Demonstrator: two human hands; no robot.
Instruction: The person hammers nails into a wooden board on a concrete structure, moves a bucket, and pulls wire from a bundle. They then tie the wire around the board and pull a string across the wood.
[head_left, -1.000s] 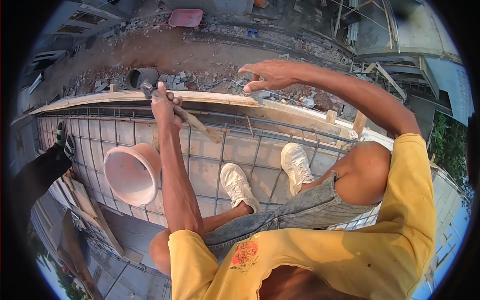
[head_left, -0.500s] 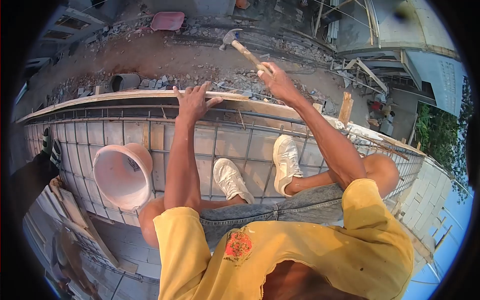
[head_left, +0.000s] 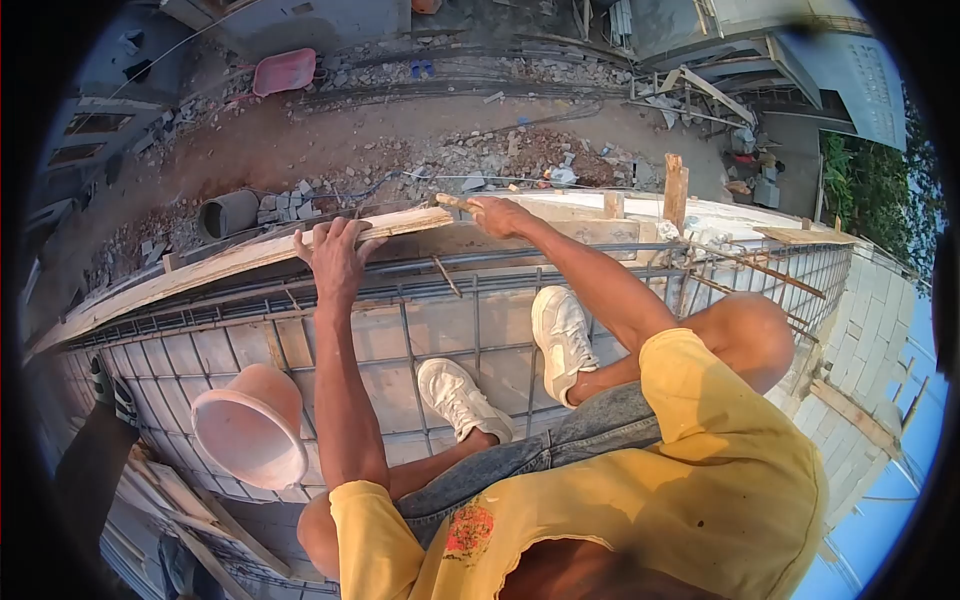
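Note:
A long wooden board (head_left: 250,254) runs along the far side of a steel bar grid (head_left: 408,350). My left hand (head_left: 338,262) grips its upper edge, fingers over the top and thumb apart. Near the board's right end, my right hand (head_left: 500,217) is closed around the wooden handle of a hammer (head_left: 458,204). The hammer's head is at the board's end and mostly hidden.
A pale pink bucket (head_left: 250,425) lies tipped on the grid at left. Another person's foot (head_left: 112,392) shows beyond it. An upright wooden stake (head_left: 676,193) stands at right. Below the far edge lie rubble and a pink wheelbarrow (head_left: 285,73).
My right hand has swung the hammer down and left, from raised above the board to its right end. My left hand is lower and further left in view, still on the board.

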